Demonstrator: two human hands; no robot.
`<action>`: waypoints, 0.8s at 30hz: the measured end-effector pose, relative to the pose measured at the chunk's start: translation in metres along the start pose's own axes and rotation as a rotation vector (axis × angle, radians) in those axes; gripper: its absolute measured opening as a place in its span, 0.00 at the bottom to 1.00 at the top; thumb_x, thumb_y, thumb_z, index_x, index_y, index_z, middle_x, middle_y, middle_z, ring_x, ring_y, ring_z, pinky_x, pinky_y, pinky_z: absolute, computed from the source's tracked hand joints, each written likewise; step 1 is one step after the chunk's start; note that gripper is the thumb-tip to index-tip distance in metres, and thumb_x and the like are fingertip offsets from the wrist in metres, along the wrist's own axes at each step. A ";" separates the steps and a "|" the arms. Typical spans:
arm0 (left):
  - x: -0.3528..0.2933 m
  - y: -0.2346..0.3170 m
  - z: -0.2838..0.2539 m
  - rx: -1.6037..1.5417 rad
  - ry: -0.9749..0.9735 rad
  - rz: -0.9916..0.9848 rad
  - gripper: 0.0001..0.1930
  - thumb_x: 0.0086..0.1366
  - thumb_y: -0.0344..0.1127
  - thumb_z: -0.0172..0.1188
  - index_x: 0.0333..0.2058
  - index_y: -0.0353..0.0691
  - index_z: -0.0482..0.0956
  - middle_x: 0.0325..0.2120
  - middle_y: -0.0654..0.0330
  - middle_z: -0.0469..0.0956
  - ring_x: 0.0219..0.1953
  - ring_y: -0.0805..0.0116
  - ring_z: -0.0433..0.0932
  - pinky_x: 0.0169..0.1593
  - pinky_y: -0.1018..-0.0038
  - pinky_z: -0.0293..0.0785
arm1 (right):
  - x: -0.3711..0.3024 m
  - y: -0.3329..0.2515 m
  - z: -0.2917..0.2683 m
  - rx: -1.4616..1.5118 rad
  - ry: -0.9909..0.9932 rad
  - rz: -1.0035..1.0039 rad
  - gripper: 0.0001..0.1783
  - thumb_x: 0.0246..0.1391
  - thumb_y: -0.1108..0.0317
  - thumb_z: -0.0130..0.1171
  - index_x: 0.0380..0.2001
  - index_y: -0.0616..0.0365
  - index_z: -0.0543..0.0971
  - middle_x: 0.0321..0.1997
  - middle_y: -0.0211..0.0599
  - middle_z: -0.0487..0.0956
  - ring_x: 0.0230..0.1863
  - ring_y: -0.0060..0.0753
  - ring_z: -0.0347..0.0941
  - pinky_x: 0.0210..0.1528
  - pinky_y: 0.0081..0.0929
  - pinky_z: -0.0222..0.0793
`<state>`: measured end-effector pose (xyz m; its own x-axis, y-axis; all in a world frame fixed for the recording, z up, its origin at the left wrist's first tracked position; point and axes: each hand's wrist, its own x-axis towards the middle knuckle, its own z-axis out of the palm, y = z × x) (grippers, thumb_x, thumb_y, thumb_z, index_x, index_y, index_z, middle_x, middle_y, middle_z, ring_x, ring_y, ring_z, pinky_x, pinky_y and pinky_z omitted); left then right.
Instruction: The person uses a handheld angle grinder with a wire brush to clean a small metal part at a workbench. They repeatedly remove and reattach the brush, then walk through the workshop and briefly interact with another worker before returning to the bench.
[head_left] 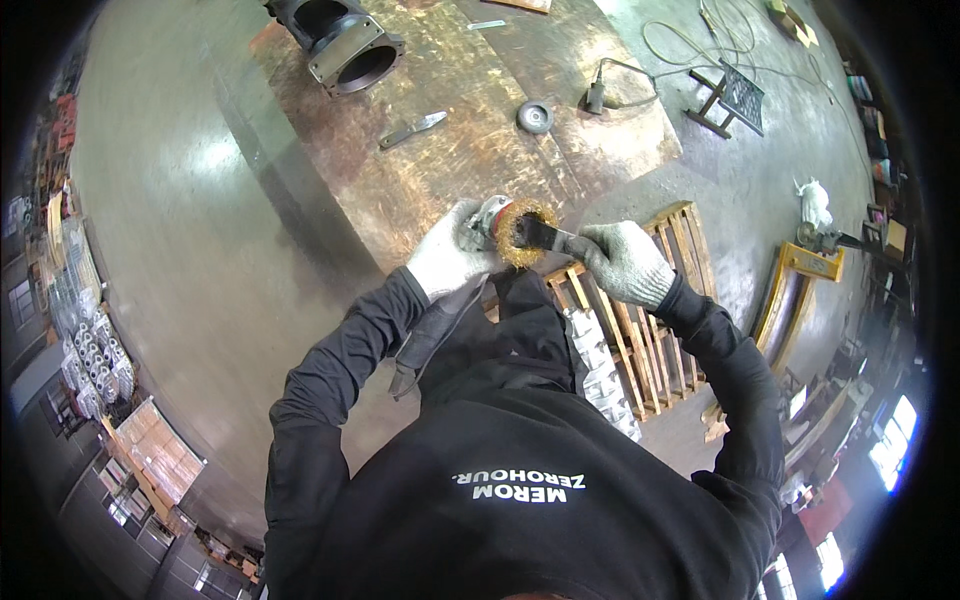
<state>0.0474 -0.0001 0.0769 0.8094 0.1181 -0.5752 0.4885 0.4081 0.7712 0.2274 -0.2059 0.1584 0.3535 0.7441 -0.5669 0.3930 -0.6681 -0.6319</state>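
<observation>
The gloved left hand [447,252] is wrapped round the head of a grinder [488,214], apparently to steady it, with its golden wire brush [513,251] turned rightward, in front of the body beside the counter [440,180]. A dark, flat-ended tool [540,235] meets the brush's middle, seemingly angled to bear there; the gloved right hand [627,263], apart from the left, grips its handle. White lettering crosses the black sweatshirt [500,430].

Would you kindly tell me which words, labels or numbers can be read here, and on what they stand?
Black sweatshirt: two lines of white capital letters, upside down in this view; wording not copied.
Elsewhere, any marks are too small or blurred to read.
</observation>
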 end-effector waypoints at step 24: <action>-0.016 -0.014 0.009 -0.129 0.057 0.029 0.39 0.53 0.23 0.72 0.60 0.31 0.58 0.57 0.53 0.70 0.59 0.62 0.72 0.62 0.67 0.71 | -0.021 0.010 0.111 0.833 0.231 0.243 0.19 0.66 0.59 0.56 0.35 0.69 0.82 0.23 0.24 0.76 0.26 0.12 0.63 0.28 0.21 0.61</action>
<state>0.0306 -0.0161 0.0775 0.8010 0.1808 -0.5708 0.4164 0.5168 0.7480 0.1298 -0.2281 0.1050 0.5442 0.5033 -0.6713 -0.4264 -0.5232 -0.7379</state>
